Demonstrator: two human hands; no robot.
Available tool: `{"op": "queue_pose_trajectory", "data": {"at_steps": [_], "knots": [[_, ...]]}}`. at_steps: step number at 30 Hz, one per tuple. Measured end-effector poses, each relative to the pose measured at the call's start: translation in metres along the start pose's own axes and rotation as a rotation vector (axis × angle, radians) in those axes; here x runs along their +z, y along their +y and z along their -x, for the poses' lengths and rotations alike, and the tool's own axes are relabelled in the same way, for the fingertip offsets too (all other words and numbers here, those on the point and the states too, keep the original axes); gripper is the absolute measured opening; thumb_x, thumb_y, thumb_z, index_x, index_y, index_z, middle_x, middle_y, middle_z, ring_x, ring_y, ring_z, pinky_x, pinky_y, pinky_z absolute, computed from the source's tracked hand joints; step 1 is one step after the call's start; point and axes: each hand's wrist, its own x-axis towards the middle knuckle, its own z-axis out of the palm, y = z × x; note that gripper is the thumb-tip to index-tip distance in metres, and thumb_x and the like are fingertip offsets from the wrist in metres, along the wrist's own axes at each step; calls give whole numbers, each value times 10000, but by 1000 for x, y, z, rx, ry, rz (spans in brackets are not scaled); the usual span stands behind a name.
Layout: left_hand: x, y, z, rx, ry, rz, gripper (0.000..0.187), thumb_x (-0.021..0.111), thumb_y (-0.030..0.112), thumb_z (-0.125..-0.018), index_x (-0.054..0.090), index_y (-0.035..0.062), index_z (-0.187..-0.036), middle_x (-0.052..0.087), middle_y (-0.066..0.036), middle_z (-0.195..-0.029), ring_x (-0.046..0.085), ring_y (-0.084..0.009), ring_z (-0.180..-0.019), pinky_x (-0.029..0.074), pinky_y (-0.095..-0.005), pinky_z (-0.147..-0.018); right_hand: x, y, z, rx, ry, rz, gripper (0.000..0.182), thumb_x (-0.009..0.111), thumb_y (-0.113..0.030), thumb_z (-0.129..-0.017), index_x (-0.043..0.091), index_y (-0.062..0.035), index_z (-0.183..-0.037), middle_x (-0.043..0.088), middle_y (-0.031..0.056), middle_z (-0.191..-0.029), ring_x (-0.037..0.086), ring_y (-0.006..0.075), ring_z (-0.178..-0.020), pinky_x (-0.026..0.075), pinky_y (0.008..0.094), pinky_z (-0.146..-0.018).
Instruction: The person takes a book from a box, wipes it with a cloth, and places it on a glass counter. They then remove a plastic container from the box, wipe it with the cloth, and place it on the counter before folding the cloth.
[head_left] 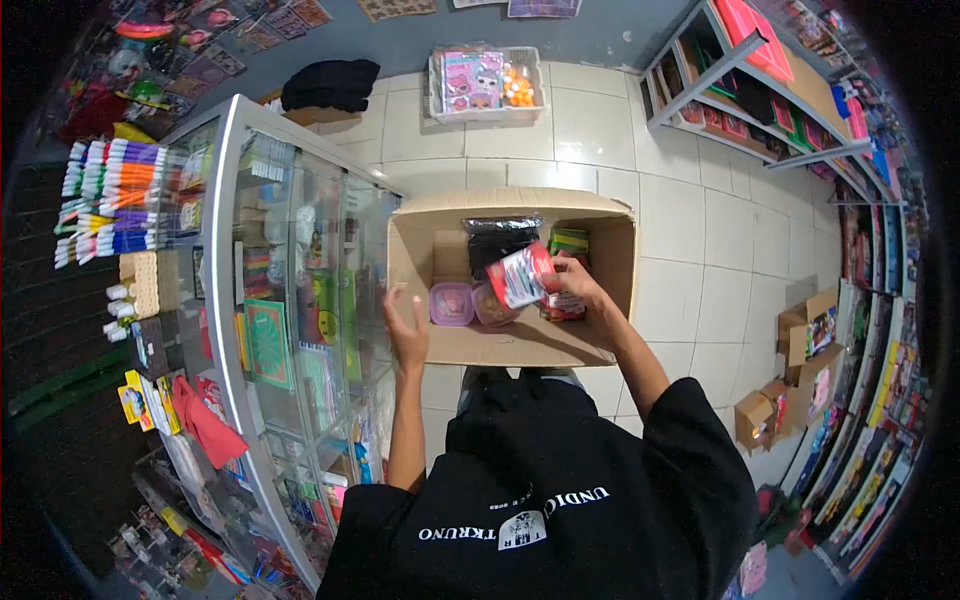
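A cardboard box (510,350) stands open in front of me. My right hand (577,278) is closed on a red and white packet (522,276), held tilted over the inside of the box. My left hand (407,325) hovers at the box's left edge, fingers apart and holding nothing. Inside the box, a purple-lidded container (452,304) lies at the left, beside a round pinkish container (492,308) partly under the packet. Black items in clear plastic (490,238) rest at the back. Green and yellow packs (570,241) are at the back right, with red packs below, partly hidden by my right hand.
A glass display case (230,300) runs along the left, with markers (130,190) on top. A white basket (487,112) stands on the floor beyond the box. Shelves (850,440) and small cartons (755,418) are at the right.
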Motion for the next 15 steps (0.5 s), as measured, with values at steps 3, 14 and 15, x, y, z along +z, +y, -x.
{"op": "queue_pose_trajectory", "data": {"at_steps": [3, 14, 15], "knots": [[26, 24, 16, -281, -148, 400, 570, 659, 194, -861, 374, 43, -1330, 457, -129, -1295, 468, -256, -1186, 356, -376, -1014, 35, -94, 38, 24, 100, -458, 309, 682, -167, -845, 616, -4, -1099, 679, 55, -943, 629, 113, -850, 495, 274, -786], [68, 63, 21, -646, -110, 1276, 368, 495, 219, -984, 454, 21, -1292, 557, -64, -1211, 553, -147, -1088, 452, -318, -912, 119, -114, 51, 126, -22, -412, 319, 708, -217, -841, 614, -53, -1097, 643, -6, -925, 590, 62, -787, 474, 219, -705], [63, 67, 21, -620, -96, 1253, 358, 498, 203, -982, 458, 18, -1286, 558, -69, -1204, 552, -146, -1088, 451, -314, -913, 120, -108, 50, 131, -42, -396, 330, 717, -224, -835, 605, -54, -1095, 633, -10, -906, 583, 63, -767, 473, 220, -700]]}}
